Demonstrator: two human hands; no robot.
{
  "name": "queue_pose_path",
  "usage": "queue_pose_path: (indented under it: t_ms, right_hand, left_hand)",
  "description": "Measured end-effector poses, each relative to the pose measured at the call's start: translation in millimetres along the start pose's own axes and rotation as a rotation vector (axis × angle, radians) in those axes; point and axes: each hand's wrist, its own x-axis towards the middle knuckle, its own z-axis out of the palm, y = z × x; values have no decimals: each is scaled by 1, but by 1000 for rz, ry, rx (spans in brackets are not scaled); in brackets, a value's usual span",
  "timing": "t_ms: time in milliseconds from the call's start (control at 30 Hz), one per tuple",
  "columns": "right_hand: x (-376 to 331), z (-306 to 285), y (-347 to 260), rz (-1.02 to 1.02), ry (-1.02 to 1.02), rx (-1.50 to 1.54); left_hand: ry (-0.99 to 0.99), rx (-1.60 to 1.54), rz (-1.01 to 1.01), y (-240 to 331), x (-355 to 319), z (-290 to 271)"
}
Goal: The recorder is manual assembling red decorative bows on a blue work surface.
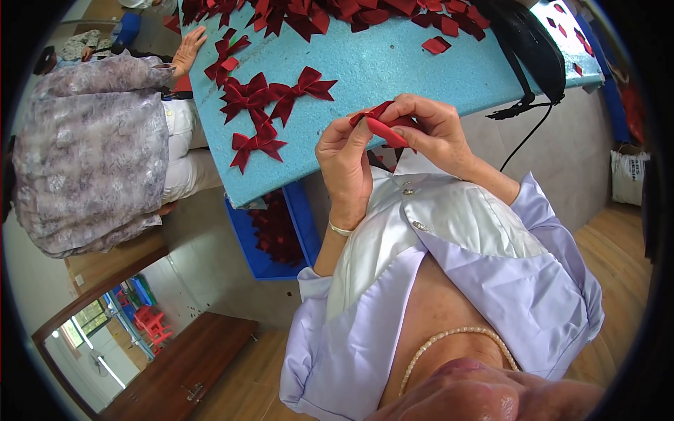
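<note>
Over the near edge of the table [393,70], both hands meet on one red ribbon piece [382,126]. Left hand [344,158] pinches its lower end with thumb and fingers; right hand [428,126] pinches the upper end, fingers curled over it. Ribbon is held in the air above the lap, clear of the table, partly folded into a loop. Step in hand looks like folding or shaping the ribbon into a bow; next move likely calls for a tight pinch at the centre so the loops hold, exact fold hidden by fingers. Finished bows [263,105] lie in a loose group on the blue table just left of the hands. Ribbon pile [330,14] runs along the far edge. Black bag [526,42] with strap sits at the right end, hanging off. Another person [91,140] sits at left, one hand [188,49] on the table edge. Blue bin [274,231] with red pieces below the table. Nothing blocks the hands.
</note>
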Motion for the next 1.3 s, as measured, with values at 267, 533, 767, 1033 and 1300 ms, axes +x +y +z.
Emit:
queue_pose_path:
  t_ms: [267, 533, 767, 1033, 1300]
  right_hand:
    - [5, -3, -5, -166, -29, -264]
    - [4, -12, -9, -19, -130, -183]
    - [-2, -20, 5, -162, -124, -164]
    - [-5, -27, 14, -546, -12, -357]
    - [-15, -33, 9, -616, -140, -353]
  left_hand:
    - [-30, 34, 11, 2, -3, 4]
    - [-22, 13, 48, -3, -1, -5]
    - [-11, 28, 113, -10, -7, -8]
    - [-67, 39, 221, -20, -19, -10]
    - [-111, 116, 307, -29, -33, -9]
